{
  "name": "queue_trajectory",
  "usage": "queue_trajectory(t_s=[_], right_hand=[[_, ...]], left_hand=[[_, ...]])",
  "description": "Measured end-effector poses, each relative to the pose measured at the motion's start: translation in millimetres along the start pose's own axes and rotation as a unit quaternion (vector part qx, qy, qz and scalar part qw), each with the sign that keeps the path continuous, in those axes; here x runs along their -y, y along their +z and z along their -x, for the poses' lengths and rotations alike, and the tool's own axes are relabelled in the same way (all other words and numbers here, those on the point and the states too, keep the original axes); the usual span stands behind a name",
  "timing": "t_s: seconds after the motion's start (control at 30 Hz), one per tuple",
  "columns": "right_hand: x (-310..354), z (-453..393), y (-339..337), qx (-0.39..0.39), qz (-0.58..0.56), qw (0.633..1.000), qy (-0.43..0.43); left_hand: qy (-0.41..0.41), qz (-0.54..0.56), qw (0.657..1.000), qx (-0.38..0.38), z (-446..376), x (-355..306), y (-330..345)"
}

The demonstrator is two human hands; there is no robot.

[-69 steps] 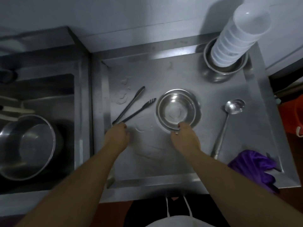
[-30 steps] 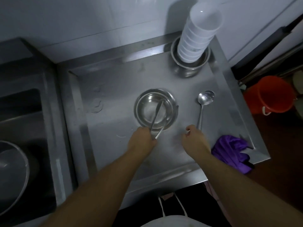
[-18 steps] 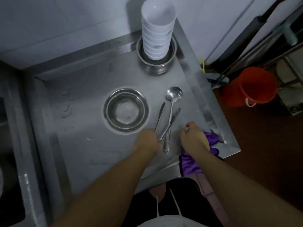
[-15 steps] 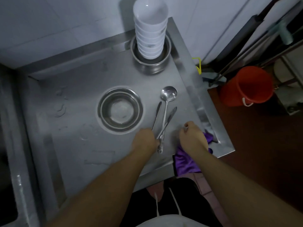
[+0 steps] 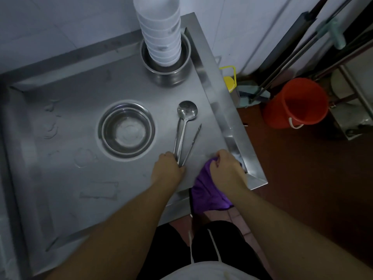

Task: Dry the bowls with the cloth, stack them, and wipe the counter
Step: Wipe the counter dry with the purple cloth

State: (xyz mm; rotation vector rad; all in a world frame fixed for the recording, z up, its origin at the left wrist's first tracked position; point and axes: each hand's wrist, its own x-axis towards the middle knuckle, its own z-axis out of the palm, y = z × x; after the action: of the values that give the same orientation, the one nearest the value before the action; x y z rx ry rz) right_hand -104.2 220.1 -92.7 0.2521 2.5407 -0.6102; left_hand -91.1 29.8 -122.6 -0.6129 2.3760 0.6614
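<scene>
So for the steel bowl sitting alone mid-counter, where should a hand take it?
Probably by the flared rim of the steel bowl, on its near edge. It sits upright and open, apart from the ladle and tongs, so fingers can hook over the lip from the person's side.

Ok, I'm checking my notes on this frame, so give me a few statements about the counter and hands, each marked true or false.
1. The right hand grips the purple cloth. True.
2. The steel bowl holds the ladle. False: the ladle lies on the counter beside it.
3. The white bowls are stacked inside a steel pot. True.
4. The left hand is on the steel bowl. False: it is at the tongs.
5. The orange bucket stands on the counter. False: it is on the floor.
</scene>
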Motion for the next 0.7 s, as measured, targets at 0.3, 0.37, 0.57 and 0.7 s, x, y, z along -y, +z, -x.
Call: queue_trajectory(t_s=[0.3,0.37,0.57,0.7], right_hand=[[-33,14,26,0.091,0.111,0.977,-0.157],[-40,19,35,0.118,0.140,0.969,-0.164],[-54,28,57,0.125,0.213,0.953,-0.178],[-51,43,69,0.108,0.239,0.945,-0.193]], left_hand=[[-0.012,-0.002,1.000,0.005,11,6,-7],[-0.019,0.000,1.000,0.011,19,18,-15],[-0.046,0.040,0.998,0.005,55,81,-32],[-0.077,0.050,0.996,-0.017,80,128,-36]])
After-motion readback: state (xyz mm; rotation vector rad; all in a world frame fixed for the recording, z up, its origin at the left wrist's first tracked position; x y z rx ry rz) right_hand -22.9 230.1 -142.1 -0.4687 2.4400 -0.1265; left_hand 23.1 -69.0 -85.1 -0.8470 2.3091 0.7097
